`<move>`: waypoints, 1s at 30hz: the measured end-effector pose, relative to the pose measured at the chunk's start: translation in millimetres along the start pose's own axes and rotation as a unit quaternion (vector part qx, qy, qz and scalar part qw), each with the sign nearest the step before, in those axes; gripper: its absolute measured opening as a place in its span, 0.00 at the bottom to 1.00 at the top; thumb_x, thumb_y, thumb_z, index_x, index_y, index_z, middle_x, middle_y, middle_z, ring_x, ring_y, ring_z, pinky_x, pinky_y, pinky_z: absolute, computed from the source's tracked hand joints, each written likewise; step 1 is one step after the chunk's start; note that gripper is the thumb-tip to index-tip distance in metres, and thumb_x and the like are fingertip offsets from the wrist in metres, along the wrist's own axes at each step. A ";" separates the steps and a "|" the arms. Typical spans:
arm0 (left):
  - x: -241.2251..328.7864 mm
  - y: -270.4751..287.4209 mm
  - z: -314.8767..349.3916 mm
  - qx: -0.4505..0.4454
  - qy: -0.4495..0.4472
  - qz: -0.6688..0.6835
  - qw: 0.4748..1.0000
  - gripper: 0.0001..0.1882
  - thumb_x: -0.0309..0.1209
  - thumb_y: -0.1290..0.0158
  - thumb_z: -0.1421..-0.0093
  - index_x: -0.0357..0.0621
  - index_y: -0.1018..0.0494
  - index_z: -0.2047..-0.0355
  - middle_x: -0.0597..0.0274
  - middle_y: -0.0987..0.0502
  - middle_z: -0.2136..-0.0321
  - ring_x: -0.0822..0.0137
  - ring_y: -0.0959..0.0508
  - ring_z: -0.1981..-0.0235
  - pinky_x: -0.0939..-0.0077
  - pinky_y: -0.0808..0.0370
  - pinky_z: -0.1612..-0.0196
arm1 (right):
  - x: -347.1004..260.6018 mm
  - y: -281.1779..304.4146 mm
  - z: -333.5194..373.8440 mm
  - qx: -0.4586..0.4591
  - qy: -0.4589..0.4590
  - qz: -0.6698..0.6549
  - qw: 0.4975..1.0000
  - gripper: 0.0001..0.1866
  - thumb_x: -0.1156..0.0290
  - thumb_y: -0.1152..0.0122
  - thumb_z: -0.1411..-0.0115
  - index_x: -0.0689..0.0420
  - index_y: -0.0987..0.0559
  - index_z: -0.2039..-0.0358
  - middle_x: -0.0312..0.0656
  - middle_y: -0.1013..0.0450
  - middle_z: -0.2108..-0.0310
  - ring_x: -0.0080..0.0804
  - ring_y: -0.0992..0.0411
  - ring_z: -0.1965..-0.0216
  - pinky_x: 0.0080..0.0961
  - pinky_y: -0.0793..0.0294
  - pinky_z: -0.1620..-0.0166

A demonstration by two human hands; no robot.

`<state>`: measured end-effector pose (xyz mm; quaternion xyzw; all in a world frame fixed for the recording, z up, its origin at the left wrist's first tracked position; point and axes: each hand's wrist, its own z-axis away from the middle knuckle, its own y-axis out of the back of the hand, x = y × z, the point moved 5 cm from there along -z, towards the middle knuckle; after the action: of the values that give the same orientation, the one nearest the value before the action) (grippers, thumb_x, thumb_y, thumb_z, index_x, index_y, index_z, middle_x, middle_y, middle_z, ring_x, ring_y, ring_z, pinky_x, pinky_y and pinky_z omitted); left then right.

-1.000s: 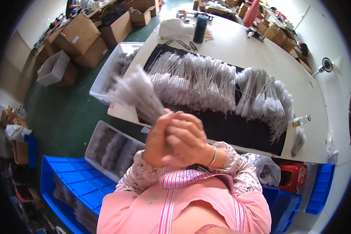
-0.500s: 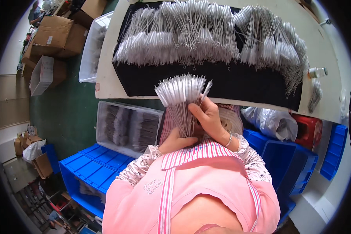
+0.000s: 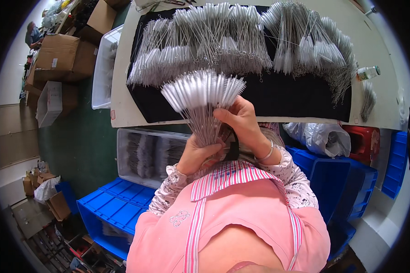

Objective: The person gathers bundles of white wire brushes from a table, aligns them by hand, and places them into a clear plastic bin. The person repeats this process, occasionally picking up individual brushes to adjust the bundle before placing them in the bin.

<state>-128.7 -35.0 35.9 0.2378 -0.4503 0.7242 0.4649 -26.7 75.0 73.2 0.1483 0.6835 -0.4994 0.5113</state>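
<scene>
A fanned bundle of thin wire tube brushes (image 3: 198, 98), white bristles upward, stands over the table's near edge. Around its wire stems, low down, my left hand (image 3: 198, 154) is closed. My right hand (image 3: 245, 123) has its thumb against the right side of the stems, just below the bristles, with its fingers curled behind and partly hidden. Beyond the bundle, rows of similar brushes (image 3: 241, 45) lie heaped on a black cloth (image 3: 291, 98). Another heap of brushes (image 3: 305, 48) spreads over the cloth's right part.
A clear bin of brushes (image 3: 123, 168) and a blue crate (image 3: 109, 193) stand at my left. At my right are blue bins (image 3: 325, 177), a silvery plastic bag (image 3: 321, 139) and a red stool-like thing (image 3: 363, 142). A small bottle (image 3: 368, 73) lies on the white table (image 3: 387, 102).
The separate brush at my right fingers has merged into the bundle's right side. Both hands and the bundle have shifted slightly left; the bundle's top sits closer to the heaps.
</scene>
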 end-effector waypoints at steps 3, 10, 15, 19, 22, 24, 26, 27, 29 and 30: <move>15.5 -1.9 1.4 0.000 -0.037 0.076 0.996 0.19 0.16 0.46 0.50 0.41 0.33 0.57 0.60 0.25 0.71 0.71 0.25 0.77 0.81 0.29 0.78 | 10.1 -1.3 -13.7 -0.019 -0.044 -0.034 0.998 0.17 0.69 0.37 0.43 0.62 0.27 0.55 0.35 0.26 0.64 0.19 0.29 0.64 0.20 0.30 0.59; 14.0 13.7 -3.7 0.072 -0.106 0.083 0.988 0.34 0.14 0.44 0.54 0.42 0.43 0.46 0.59 0.29 0.56 0.68 0.26 0.57 0.74 0.27 0.55 | 24.8 -7.8 -15.7 -0.020 -0.069 -0.085 0.994 0.18 0.76 0.41 0.43 0.63 0.30 0.53 0.34 0.29 0.73 0.22 0.30 0.71 0.22 0.28 0.63; 11.1 17.3 -6.4 0.072 -0.121 0.035 0.989 0.38 0.14 0.42 0.55 0.42 0.45 0.45 0.58 0.31 0.52 0.66 0.28 0.52 0.71 0.29 0.50 | 26.1 -6.2 -13.8 -0.006 -0.146 -0.057 0.988 0.19 0.78 0.41 0.45 0.65 0.29 0.52 0.34 0.30 0.72 0.23 0.29 0.71 0.24 0.26 0.64; 18.8 13.8 -6.1 0.067 -0.129 0.050 0.988 0.38 0.13 0.41 0.56 0.42 0.45 0.45 0.57 0.31 0.52 0.65 0.28 0.52 0.71 0.29 0.49 | 23.2 -9.9 -15.4 0.035 -0.103 -0.040 0.993 0.15 0.79 0.39 0.46 0.63 0.26 0.57 0.33 0.30 0.70 0.21 0.30 0.69 0.21 0.29 0.63; 21.5 14.5 -4.4 0.067 -0.137 0.068 0.986 0.38 0.13 0.41 0.56 0.43 0.45 0.46 0.57 0.30 0.53 0.65 0.27 0.53 0.71 0.27 0.51 | 23.3 -9.6 -16.4 0.012 -0.111 -0.048 0.993 0.10 0.78 0.38 0.46 0.61 0.24 0.62 0.32 0.30 0.70 0.19 0.31 0.69 0.18 0.31 0.63; 24.2 14.3 -2.8 0.073 -0.141 0.076 0.984 0.37 0.13 0.41 0.56 0.43 0.44 0.47 0.57 0.30 0.54 0.65 0.26 0.54 0.73 0.26 0.53 | 29.0 -5.8 -19.2 -0.007 -0.085 -0.075 0.994 0.08 0.78 0.38 0.46 0.60 0.24 0.65 0.30 0.29 0.71 0.17 0.32 0.70 0.15 0.33 0.64; 27.6 14.2 -1.5 0.082 -0.137 0.070 0.985 0.36 0.12 0.41 0.55 0.43 0.44 0.47 0.57 0.29 0.55 0.66 0.24 0.56 0.74 0.24 0.56 | 26.4 -9.7 -19.1 -0.017 -0.074 -0.118 0.990 0.07 0.77 0.37 0.46 0.59 0.24 0.67 0.30 0.29 0.70 0.17 0.32 0.70 0.14 0.33 0.64; 28.6 14.6 -1.5 0.084 -0.133 0.065 0.985 0.36 0.12 0.42 0.55 0.44 0.44 0.47 0.57 0.29 0.55 0.66 0.24 0.57 0.75 0.24 0.58 | 24.3 -11.8 -19.0 -0.022 -0.069 -0.139 0.988 0.06 0.77 0.37 0.46 0.59 0.24 0.67 0.30 0.29 0.70 0.16 0.32 0.69 0.14 0.33 0.64; 28.0 17.6 -1.9 0.085 -0.118 0.045 0.988 0.36 0.12 0.42 0.55 0.44 0.44 0.47 0.57 0.28 0.55 0.66 0.23 0.59 0.77 0.23 0.60 | 26.8 -12.1 -18.1 -0.015 -0.085 -0.151 0.985 0.08 0.77 0.37 0.46 0.59 0.24 0.65 0.30 0.29 0.69 0.17 0.31 0.69 0.15 0.33 0.64; 28.5 17.0 -2.2 0.088 -0.123 0.052 0.987 0.36 0.12 0.42 0.55 0.44 0.44 0.47 0.57 0.29 0.55 0.66 0.23 0.59 0.77 0.23 0.60 | 28.5 -11.6 -18.0 -0.012 -0.093 -0.157 0.983 0.09 0.76 0.36 0.46 0.59 0.25 0.64 0.30 0.29 0.69 0.17 0.31 0.69 0.15 0.32 0.64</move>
<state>-156.6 -22.8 49.2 0.3410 -0.4504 0.7493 0.3455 -57.2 75.9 54.8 -0.0144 0.6534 -0.5772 0.4896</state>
